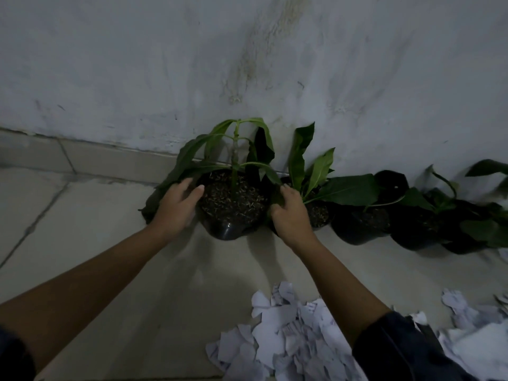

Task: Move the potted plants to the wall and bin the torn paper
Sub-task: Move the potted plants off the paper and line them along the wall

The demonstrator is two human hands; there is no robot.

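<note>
A potted plant (233, 204) in a black plastic bag pot stands on the floor against the wall (247, 64). Its long green leaves droop over the soil. My left hand (176, 207) lies against the pot's left side with fingers spread and straight. My right hand (288, 213) touches the pot's right rim, its fingers bent over the edge. A row of several more potted plants (362, 215) runs to the right along the wall. A heap of torn white paper (288, 339) lies on the floor near me, partly under my right forearm.
The floor is pale tile (82, 215) with a low tiled skirting (96, 158) at the wall's foot. More torn paper (467, 325) spreads to the lower right. No bin shows in view.
</note>
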